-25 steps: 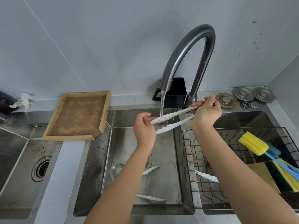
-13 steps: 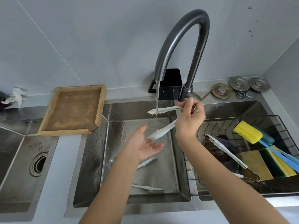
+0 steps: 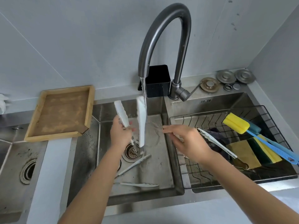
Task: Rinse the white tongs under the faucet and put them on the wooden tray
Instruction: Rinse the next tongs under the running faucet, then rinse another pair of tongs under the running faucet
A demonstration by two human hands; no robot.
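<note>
A wire dish rack (image 3: 182, 168) at right holds a yellow-headed bottle brush (image 3: 236, 123) and sponges (image 3: 265, 151); metal sink strainers (image 3: 226, 76) line the far ledge beside a black holder (image 3: 157, 81).

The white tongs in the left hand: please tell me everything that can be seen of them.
The white tongs have two long flat arms that look like plastic, with gently scalloped edges, spread apart in a V. They stand nearly upright, tips up and joined end down, over the sink drain. The left hand holds the left arm near its middle, fingers curled round it. Water from the faucet runs down along the right arm. The right hand is apart from them.
</note>
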